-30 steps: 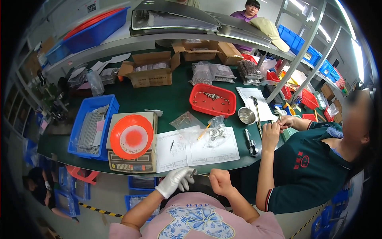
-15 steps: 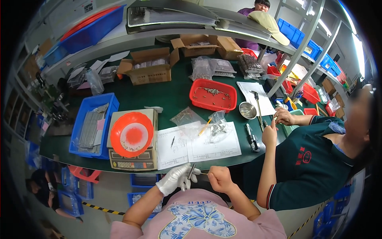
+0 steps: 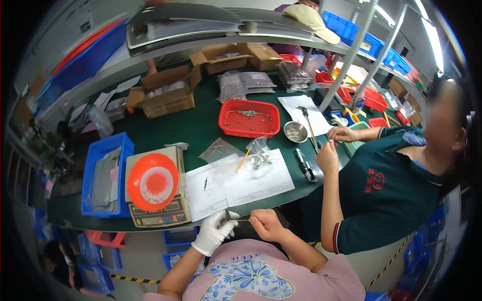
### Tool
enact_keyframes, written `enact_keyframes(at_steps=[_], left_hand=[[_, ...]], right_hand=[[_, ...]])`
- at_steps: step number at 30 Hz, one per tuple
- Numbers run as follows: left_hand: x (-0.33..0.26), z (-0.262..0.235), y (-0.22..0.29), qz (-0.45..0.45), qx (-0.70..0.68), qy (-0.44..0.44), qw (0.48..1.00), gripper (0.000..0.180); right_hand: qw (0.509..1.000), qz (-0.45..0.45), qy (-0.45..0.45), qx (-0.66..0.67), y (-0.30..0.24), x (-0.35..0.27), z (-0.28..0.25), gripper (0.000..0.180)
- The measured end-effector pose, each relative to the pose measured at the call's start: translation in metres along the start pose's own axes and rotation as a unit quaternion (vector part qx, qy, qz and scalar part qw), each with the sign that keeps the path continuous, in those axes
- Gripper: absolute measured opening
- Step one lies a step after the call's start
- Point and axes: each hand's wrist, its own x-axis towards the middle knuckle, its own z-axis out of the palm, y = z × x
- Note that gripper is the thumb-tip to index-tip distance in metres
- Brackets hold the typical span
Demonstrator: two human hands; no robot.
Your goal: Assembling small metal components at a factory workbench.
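Note:
My left hand, in a white glove, is closed around a small dark metal piece just in front of the table edge. My right hand, bare, makes a fist around a thin rod-like tool whose tip points at the metal piece. Whether the tip touches or enters it is too small to tell. Beyond my hands lie printed drawing sheets with a pen, a yellow pencil and a clear bag of small metal parts.
Left stand a scale bearing an orange bowl and a blue bin of grey strips. A red tray holds small parts, beside a steel bowl and a micrometer. A co-worker sits close on my right.
The view has swung, so the table's things sit further left. My hands remain together, and the dark metal piece has turned to a different tilt in my left hand.

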Motion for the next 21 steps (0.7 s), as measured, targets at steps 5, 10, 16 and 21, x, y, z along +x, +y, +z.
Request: enact_keyframes(at_steps=[5, 10, 16, 21], left_hand=[[0.011, 0.001, -0.01, 0.287, 0.191, 0.075, 0.936, 0.018], [0.011, -0.017, -0.003, -0.162, -0.24, -0.186, 0.939, 0.022], [0.018, -0.006, -0.004, 0.411, 0.38, 0.006, 0.829, 0.018], [0.01, -0.015, 0.002, -0.137, -0.24, -0.127, 0.953, 0.025]], right_hand=[[0.988, 0.116, 0.011, 0.097, -0.001, -0.005, 0.0, 0.022], [0.998, -0.051, -0.017, -0.044, -0.002, 0.001, -0.005, 0.02], [0.973, 0.176, -0.004, 0.152, 0.007, -0.009, 0.002, 0.019], [0.999, 0.035, 0.009, 0.01, 0.001, -0.002, -0.005, 0.021]])
